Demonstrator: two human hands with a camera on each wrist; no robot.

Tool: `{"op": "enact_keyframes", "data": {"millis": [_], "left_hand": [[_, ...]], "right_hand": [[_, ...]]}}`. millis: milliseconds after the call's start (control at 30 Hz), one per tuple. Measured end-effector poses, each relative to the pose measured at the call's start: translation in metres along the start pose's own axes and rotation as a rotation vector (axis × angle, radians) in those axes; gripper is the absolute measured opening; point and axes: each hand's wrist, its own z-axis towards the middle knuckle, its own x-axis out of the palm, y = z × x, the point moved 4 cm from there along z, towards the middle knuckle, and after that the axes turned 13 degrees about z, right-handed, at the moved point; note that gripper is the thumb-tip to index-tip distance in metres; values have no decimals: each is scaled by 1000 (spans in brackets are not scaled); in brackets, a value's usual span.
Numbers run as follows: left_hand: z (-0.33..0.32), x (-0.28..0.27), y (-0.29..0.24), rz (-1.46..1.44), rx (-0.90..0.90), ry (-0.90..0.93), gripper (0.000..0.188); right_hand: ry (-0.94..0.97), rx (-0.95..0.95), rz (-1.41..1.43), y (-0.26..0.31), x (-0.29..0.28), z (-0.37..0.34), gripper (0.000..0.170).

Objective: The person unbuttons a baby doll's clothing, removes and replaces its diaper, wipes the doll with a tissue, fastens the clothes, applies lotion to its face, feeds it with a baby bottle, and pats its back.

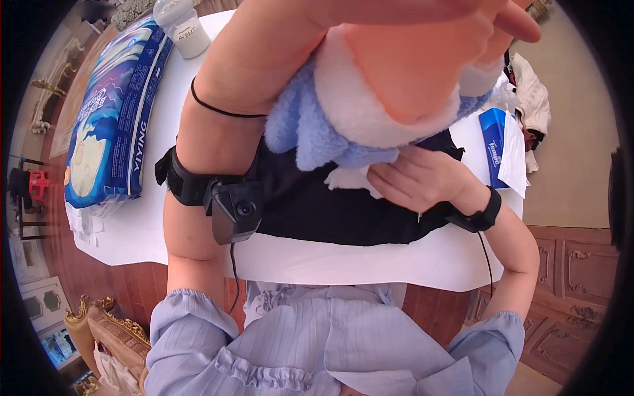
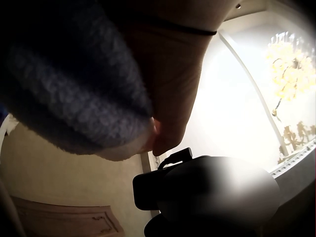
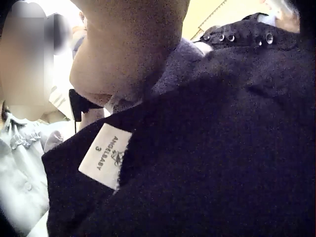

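A plush toy (image 1: 396,86), light blue and white with a smooth orange part, is held up over the table. My left hand (image 1: 422,10) grips it from above, partly cut off by the frame's top edge; its thumb side (image 2: 173,118) lies against the fluffy pile in the left wrist view. Below the toy, a black baby garment (image 1: 310,204) is spread on the table. My right hand (image 1: 422,178) has bent fingers on this garment, beside white frilly cloth (image 1: 353,181). The right wrist view shows the garment's white label (image 3: 105,157) and a row of snaps (image 3: 231,37).
On the white table (image 1: 132,231), a blue diaper pack (image 1: 115,119) lies at left, with a baby bottle (image 1: 185,33) behind it. A blue tissue pack (image 1: 492,142) is at right, near a cream cloth (image 1: 530,89). A carved chair (image 1: 109,336) stands on the floor at lower left.
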Motion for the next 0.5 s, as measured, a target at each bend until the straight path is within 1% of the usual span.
{"op": "enact_keyframes", "data": {"millis": [33,67,100,133,200,233,300,333,367,400,433,467,500], "left_hand": [[7,7,4,2,-10,-5,65],[14,6,8,4,-22,-10,65],[20,4,11,6,-33,-15,65],[22,3,14,8,-45,-19,65],[-4,19,5,14,-66,-26,64],[-3,17,5,17,-75,-31,64],[20,-5,13,22,-91,-37,64],[-13,19,1,24,-99,-41,64],[-12,18,1,26,-108,-47,64],[4,2,7,28,-117,-56,64],[17,-1,2,30,-126,-66,64],[-6,0,4,33,-137,-76,64],[-8,-2,4,35,-147,-82,64]], "right_hand": [[0,0,1,1,-2,0,18],[-71,-113,-11,6,-6,-1,16],[-142,-227,-23,12,-11,-3,18],[-142,-225,-21,12,-13,-1,18],[-301,-187,-57,11,-22,4,19],[-302,-186,-58,11,-20,3,19],[-114,-22,-93,5,-3,-3,18],[-20,59,-110,1,5,-8,18],[-14,58,-94,1,9,-11,19],[-14,54,-94,1,8,-13,19],[-2,58,-37,3,7,-13,19],[10,64,20,4,6,-13,19],[10,63,22,3,5,-12,19]]}}
